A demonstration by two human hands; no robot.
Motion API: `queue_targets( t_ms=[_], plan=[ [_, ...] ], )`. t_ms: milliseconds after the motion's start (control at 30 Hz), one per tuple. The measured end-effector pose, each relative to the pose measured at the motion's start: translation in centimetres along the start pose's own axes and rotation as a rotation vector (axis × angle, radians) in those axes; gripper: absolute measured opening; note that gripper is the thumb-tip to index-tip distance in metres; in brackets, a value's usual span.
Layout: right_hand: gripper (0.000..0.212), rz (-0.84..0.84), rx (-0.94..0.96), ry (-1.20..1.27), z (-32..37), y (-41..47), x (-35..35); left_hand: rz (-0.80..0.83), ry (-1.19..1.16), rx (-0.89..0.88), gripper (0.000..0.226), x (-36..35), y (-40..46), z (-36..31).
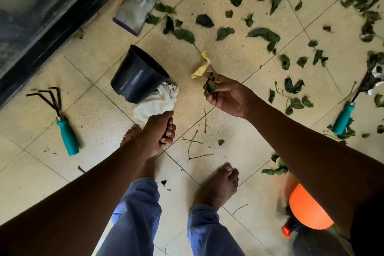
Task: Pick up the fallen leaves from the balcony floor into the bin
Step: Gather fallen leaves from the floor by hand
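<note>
Few leaves pinched, right hand fingers

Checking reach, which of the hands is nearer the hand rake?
Left. The left hand is right of the hand rake; the right hand is farther right.

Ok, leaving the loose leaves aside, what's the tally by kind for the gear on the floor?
Teal-handled hand tools: 2 (claw rake, second tool)
Work glove: 1
Black pot: 1
White bag: 1
Orange sprayer: 1
Total: 6
</note>
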State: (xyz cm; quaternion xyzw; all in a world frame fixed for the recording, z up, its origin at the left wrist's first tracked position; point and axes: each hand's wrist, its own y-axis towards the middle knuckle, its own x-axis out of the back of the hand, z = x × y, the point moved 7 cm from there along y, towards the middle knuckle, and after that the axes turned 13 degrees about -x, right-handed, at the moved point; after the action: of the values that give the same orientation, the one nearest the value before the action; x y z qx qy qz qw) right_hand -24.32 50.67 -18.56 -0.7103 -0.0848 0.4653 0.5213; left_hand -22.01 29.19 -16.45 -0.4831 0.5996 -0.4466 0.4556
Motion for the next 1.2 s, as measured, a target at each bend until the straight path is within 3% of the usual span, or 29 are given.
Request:
queue_targets(
  t_ms=[67, 200, 333, 433, 567, 700, 833, 967, 1067, 1200],
  plan=[
    [0.035, -0.07, 0.05, -0.022, 1.8, 0.2, -0.6, -0.002, 0.019, 0.013, 0.039, 0.4, -0.3, 0.2],
    [0.028, -0.301, 0.214, -0.242, 6.9, 1.5, -2.1, -0.012, 0.086, -0.006, 0.038, 1.2, -0.5, -0.5],
    [0.037, -0.577, 0.372, -0.633, 11.7, 3.7, -4.1, -0.01, 0.142, -0.026, 0.037, 1.5, -0.7, -1.2],
    [0.044, -0.765, 0.578, -1.079, 14.0, 5.6, -6.7, -0.002, 0.12, -0.03, 0.037, 1.5, -0.7, -1.6],
    [0.05, -0.953, 0.647, -1.518, 14.4, 8.0, -8.7, -0.002, 0.108, -0.045, 0.039, 1.8, -0.2, -2.2],
    [0.021, -1.106, 0.675, -1.599, 13.1, 8.1, -8.6, -0.008, 0.087, -0.059, 0.039, 2.4, 0.1, -3.0],
    [0.013, -1.097, 0.655, -1.474, 12.4, 7.2, -7.5, -0.017, 0.064, -0.052, 0.041, 2.9, 0.1, -3.2],
    [0.009, -0.971, 0.843, -1.4, 12.7, 5.6, -9.7, -0.016, 0.066, -0.05, 0.042, 3.0, 0.0, -3.3],
    [0.01, -0.854, 0.942, -1.519, 12.7, 5.4, -12.5, -0.015, 0.06, -0.037, 0.042, 2.9, 0.0, -3.2],
    [0.016, -0.755, 0.909, -1.716, 12.4, 7.4, -14.4, -0.007, 0.078, -0.027, 0.042, 2.8, -0.1, -3.2]
  ],
)
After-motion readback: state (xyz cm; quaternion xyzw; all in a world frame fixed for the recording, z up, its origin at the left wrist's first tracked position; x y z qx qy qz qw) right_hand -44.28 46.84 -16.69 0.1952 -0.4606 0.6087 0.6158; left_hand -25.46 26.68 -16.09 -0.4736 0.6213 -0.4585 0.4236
